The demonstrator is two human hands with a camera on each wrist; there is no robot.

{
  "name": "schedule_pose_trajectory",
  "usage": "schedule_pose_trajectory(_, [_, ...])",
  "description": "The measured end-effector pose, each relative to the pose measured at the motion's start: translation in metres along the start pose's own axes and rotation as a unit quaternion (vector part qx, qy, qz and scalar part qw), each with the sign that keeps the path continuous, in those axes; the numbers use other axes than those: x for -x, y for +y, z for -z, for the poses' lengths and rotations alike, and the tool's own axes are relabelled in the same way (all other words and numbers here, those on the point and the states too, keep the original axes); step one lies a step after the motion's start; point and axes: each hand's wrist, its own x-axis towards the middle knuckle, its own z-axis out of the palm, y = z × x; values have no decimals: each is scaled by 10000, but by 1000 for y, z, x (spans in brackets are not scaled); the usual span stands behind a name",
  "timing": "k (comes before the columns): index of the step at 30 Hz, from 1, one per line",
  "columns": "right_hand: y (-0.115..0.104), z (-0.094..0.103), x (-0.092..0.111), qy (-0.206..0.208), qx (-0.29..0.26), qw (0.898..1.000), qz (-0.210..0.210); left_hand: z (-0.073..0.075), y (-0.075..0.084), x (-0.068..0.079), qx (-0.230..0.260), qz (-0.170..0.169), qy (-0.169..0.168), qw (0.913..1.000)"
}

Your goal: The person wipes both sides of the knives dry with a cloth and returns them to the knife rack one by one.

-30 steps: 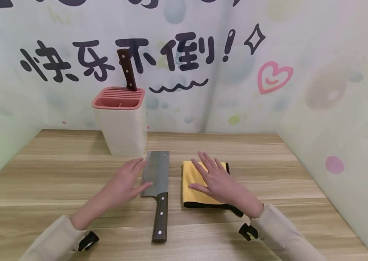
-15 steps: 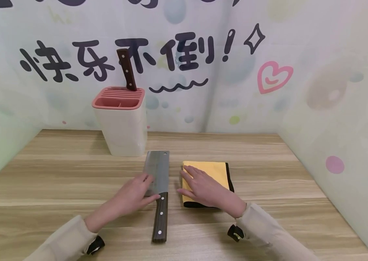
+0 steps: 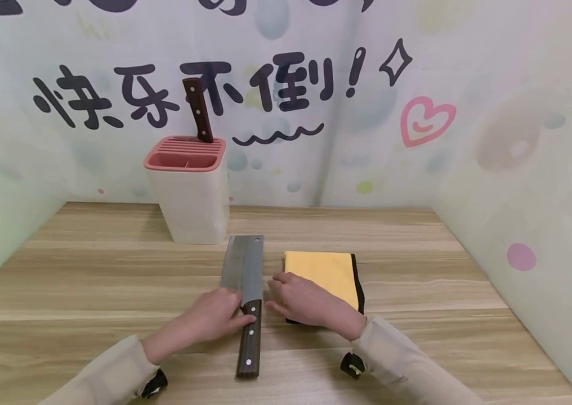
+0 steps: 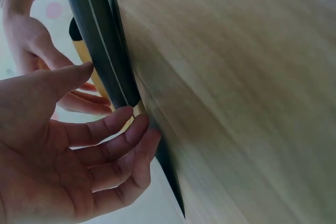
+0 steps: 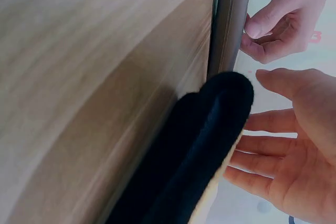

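Observation:
A cleaver (image 3: pixel 251 270) with a broad steel blade and a dark riveted handle (image 3: pixel 249 343) lies flat on the table. My left hand (image 3: pixel 215 312) is at the joint of blade and handle. Its thumb overlaps the handle, and its loosely bent fingers are by the heel of the blade; in the left wrist view the palm (image 4: pixel 47 166) faces the handle without wrapping it. My right hand (image 3: pixel 311 304) is low over the left part of a folded yellow cloth (image 3: pixel 326 270) with black edging. Its fingers extend past the cloth toward the cleaver, holding nothing in the right wrist view.
Behind the cleaver stands a white knife block (image 3: pixel 192 202) with a pink slotted top. One brown-handled knife (image 3: pixel 198 109) is upright in it. Printed wall sheets (image 3: pixel 367 152) border the wood-grain table (image 3: pixel 88 270) at the back and sides.
Both hands have come down and nearer to the person, moving inward toward the cleaver. The left has slid from beside the blade to the handle joint. Cleaver and cloth have stayed put.

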Motion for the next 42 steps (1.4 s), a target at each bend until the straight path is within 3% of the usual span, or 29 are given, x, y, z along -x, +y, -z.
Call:
schedule_pose_trajectory(7, [-1,-4,-6,188,-102,9998,30,-2,6,-1,177,127,-257,9994])
schedule_pose_trajectory(13, [-4,-5,-12,7,-546,9985,-10,-6,11,-5,283,381,-337,9983])
schedule_pose_trajectory(19, [-7,-9,-19,-144,-928,9954,-162,-12,13,-10,416,910,-203,9948])
schedule_pose_trajectory(26, [-11,-13,-26,-125,-1061,9923,-630,-12,14,-14,881,1611,-478,9818])
schedule_pose_trajectory(31, [-14,-15,-30,-271,-1095,9893,-920,-15,12,-15,1243,1895,-514,9726])
schedule_pose_trajectory(38, [-16,-15,-35,-480,-1561,9784,-1269,-15,10,-15,1939,2237,-515,9538])
schedule_pose_trajectory(42, [-16,-15,-35,-602,-1840,9706,-1430,-14,10,-14,2092,2295,-458,9494])
